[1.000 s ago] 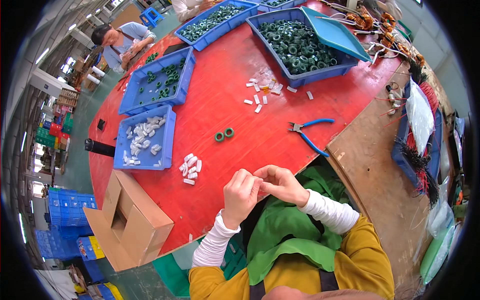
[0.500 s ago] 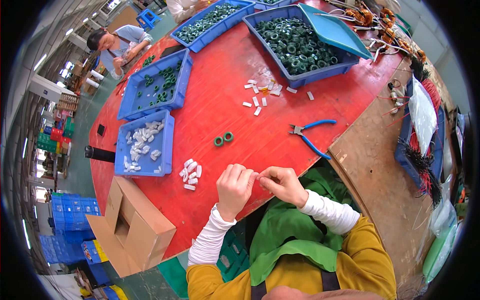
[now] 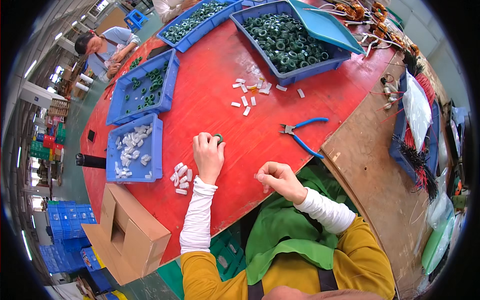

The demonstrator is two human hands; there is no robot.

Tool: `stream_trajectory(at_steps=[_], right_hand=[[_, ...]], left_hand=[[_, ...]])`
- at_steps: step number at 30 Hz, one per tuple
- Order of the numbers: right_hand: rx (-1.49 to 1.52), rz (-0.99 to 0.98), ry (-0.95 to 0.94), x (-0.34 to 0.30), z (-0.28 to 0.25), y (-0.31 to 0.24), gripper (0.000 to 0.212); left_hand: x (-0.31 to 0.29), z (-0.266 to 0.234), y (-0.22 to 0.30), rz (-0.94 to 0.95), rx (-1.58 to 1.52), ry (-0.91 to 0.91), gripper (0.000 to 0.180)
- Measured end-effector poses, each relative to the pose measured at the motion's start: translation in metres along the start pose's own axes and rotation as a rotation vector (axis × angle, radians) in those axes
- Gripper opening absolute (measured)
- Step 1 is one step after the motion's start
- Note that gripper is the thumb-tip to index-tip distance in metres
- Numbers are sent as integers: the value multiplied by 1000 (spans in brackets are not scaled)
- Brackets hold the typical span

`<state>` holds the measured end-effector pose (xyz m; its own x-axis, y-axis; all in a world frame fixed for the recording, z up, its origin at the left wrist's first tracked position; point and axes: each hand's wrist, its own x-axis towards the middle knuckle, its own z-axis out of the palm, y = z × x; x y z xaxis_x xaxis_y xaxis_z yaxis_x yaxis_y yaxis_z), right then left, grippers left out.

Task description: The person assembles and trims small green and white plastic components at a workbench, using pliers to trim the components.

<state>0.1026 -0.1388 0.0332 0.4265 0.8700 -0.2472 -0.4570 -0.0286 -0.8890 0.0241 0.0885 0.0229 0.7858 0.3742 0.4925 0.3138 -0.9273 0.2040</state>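
Lying in blue bin (image 3: 312, 68), grn rings (image 3: 287, 42)

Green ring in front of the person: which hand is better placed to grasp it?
Probably the left hand: it is right beside the green ring, while the right hand is plainly farther away.

1 small green ring (image 3: 219, 138), partly covered by the left hand (image 3: 208, 157), shows against the red tabletop (image 3: 239, 172).
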Motion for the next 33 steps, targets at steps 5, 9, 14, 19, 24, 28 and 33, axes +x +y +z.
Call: stream_trajectory(at_steps=[5,9,14,19,24,28,33], right_hand=[[-53,-16,-7,-5,0,0,15],[-161,-113,17,-10,-2,0,16],[-600,-432,75,-19,4,-15,19],[-744,-570,80,-28,7,-15,20],[-812,-607,76,-33,9,-16,22],[-863,-603,42,-35,8,-16,21],[-916,-586,-13,-35,6,-20,21]], left_hand=[[-5,-12,17,-32,-149,40,16],[-54,-31,46,-699,-1406,-216,10],[-98,-46,73,-1018,-1996,-358,20],[-104,-59,97,-1004,-1874,-259,20],[-109,-59,104,-942,-1811,-209,21],[-111,-58,106,-926,-1807,-207,21],[-109,-62,108,-916,-1776,-241,22]])
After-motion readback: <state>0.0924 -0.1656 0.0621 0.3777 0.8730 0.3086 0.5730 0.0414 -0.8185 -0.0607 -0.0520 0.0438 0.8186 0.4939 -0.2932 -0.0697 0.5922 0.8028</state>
